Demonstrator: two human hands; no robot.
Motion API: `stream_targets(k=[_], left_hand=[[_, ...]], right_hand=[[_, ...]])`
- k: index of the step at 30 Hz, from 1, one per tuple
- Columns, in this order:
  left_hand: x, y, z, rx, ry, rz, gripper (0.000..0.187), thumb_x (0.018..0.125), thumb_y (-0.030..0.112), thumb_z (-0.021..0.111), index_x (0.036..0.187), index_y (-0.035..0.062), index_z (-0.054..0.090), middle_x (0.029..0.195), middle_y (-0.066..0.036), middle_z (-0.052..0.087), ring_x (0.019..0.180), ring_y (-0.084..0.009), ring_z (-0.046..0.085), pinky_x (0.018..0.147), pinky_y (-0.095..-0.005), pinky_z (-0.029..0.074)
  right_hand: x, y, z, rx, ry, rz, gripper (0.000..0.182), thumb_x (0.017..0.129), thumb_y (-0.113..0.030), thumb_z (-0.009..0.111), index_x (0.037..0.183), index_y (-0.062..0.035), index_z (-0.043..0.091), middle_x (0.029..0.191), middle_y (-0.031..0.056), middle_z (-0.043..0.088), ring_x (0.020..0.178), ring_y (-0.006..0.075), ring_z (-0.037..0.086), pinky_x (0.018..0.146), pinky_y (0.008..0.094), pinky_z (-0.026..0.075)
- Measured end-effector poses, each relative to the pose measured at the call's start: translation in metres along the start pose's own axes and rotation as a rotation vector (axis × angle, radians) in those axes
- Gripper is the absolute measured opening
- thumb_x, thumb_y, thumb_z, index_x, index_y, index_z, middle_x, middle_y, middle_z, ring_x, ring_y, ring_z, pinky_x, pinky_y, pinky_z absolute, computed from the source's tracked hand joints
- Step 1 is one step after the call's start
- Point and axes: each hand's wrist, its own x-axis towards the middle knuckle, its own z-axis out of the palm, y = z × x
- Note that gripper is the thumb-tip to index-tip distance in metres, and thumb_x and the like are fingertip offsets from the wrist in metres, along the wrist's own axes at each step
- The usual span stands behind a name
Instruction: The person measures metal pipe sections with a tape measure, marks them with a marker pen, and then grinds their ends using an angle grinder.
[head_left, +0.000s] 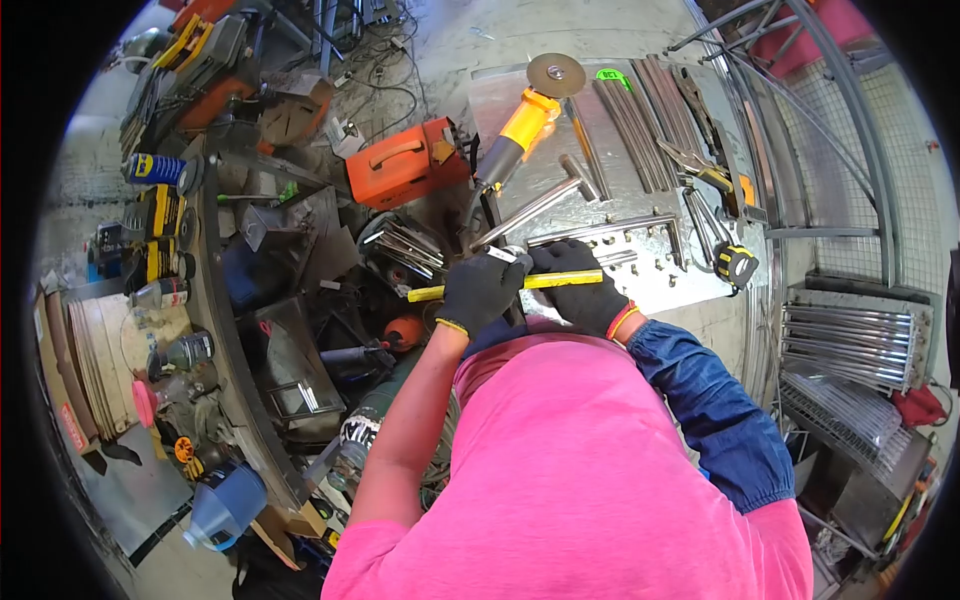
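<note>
My left hand (482, 292), in a black glove, is closed around the middle of a long, flat yellow bar (565, 279) whose exact kind I cannot make out. The bar's far right part passes over my right hand (578, 297), also gloved in black, with curled fingers; what they hold is hidden. A small silvery piece (505, 255) shows at the left fingertips. Just ahead of both hands lie a slanted metal tube (527, 213) and a rectangular metal frame piece (612, 228) on the metal-topped table (640, 293).
A yellow angle grinder (520, 133) with a cutting disc lies farther back, beside several metal bars (635, 130). Pliers (705, 170) and a tape measure (736, 266) are at the right. An orange case (408, 160) and a cluttered shelf (235, 330) stand left.
</note>
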Motion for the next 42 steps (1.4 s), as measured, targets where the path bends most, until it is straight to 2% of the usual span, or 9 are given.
stream_targets(k=[6,8,15,19,22,30,32,35,42], left_hand=[[-0.009,-0.029,0.01,-0.014,-0.129,-0.015,0.022,0.099,0.018,0.063,0.117,0.0084,0.071,0.085,-0.018,0.068,0.08,-0.0427,0.068,0.065,-0.0533,0.05],[-0.004,-0.026,0.005,0.06,0.002,0.104,0.037,0.109,0.036,0.059,0.102,0.0043,0.076,0.09,-0.021,0.074,0.079,-0.0359,0.071,0.069,-0.0481,0.053],[0.037,0.021,-0.037,-1.494,0.003,-0.611,0.045,0.116,0.04,0.053,0.107,0.0014,0.074,0.09,-0.007,0.071,0.071,-0.012,0.063,0.062,-0.0304,0.051],[0.078,0.011,-0.047,-1.922,-0.462,-0.074,0.054,0.117,0.047,0.041,0.118,0.0013,0.07,0.09,-0.006,0.073,0.067,-0.0126,0.066,0.058,-0.0265,0.051],[0.09,0.055,-0.056,-1.802,-0.085,-0.525,0.057,0.116,0.051,0.04,0.124,0.0028,0.068,0.082,-0.007,0.072,0.05,-0.0157,0.058,0.053,-0.0304,0.05],[0.105,0.023,-0.004,-0.994,-0.164,-0.237,0.049,0.114,0.052,0.048,0.129,0.0076,0.063,0.09,-0.009,0.073,0.059,-0.0147,0.066,0.049,-0.0279,0.05],[0.105,0.047,-0.019,-0.728,-0.176,-0.038,0.028,0.114,0.014,0.048,0.129,-0.0027,0.064,0.105,-0.013,0.074,0.089,-0.0263,0.072,0.083,-0.0387,0.059],[0.1,0.07,-0.015,-1.641,-0.286,-0.482,0.028,0.114,0.012,0.048,0.131,-0.0037,0.063,0.107,-0.015,0.072,0.089,-0.0268,0.072,0.083,-0.0389,0.058],[0.108,0.081,-0.011,-0.52,0.035,0.117,0.041,0.103,-0.001,0.064,0.144,-0.0037,0.059,0.099,-0.014,0.069,0.09,-0.0267,0.07,0.078,-0.0367,0.058]], right_hand=[[-0.007,0.0,0.018,-0.022,0.262,0.01,0.025,0.091,-0.021,0.069,0.113,-0.0124,0.077,0.125,0.0101,0.071,0.114,0.034,0.066,0.099,0.0504,0.05],[-0.005,-0.006,-0.001,0.01,0.207,-0.013,0.026,0.092,-0.022,0.067,0.114,-0.013,0.077,0.121,0.0091,0.073,0.113,0.0333,0.066,0.099,0.0497,0.05],[0.011,-0.019,-0.044,0.283,0.616,0.043,0.032,0.086,-0.007,0.076,0.118,-0.0065,0.076,0.113,0.0139,0.074,0.099,0.0351,0.072,0.088,0.0447,0.057],[0.022,-0.02,-0.059,0.872,0.774,0.279,0.032,0.095,-0.002,0.072,0.126,-0.001,0.072,0.115,0.0094,0.075,0.105,0.0208,0.073,0.093,0.0343,0.058],[0.019,-0.019,-0.075,1.356,0.74,0.469,0.034,0.095,-0.003,0.072,0.129,0.002,0.07,0.122,0.0079,0.074,0.108,0.0156,0.07,0.095,0.0321,0.057],[-0.01,-0.001,-0.096,1.406,0.607,0.324,0.056,0.102,-0.014,0.067,0.153,0.004,0.054,0.128,0.0054,0.07,0.114,0.0114,0.063,0.1,0.0307,0.053],[-0.023,0.007,-0.089,1.388,0.586,0.426,0.056,0.101,-0.013,0.068,0.153,0.0044,0.055,0.121,0.0036,0.071,0.106,0.0097,0.065,0.093,0.0278,0.055],[-0.036,0.007,-0.091,1.326,0.701,0.474,0.051,0.102,-0.011,0.069,0.149,0.0041,0.058,0.116,0.0033,0.073,0.099,0.0093,0.066,0.089,0.0267,0.056],[-0.079,0.013,-0.096,1.294,0.884,0.509,0.051,0.105,-0.008,0.062,0.154,0.0037,0.054,0.112,0.0055,0.073,0.1,0.011,0.066,0.094,0.0277,0.055]])
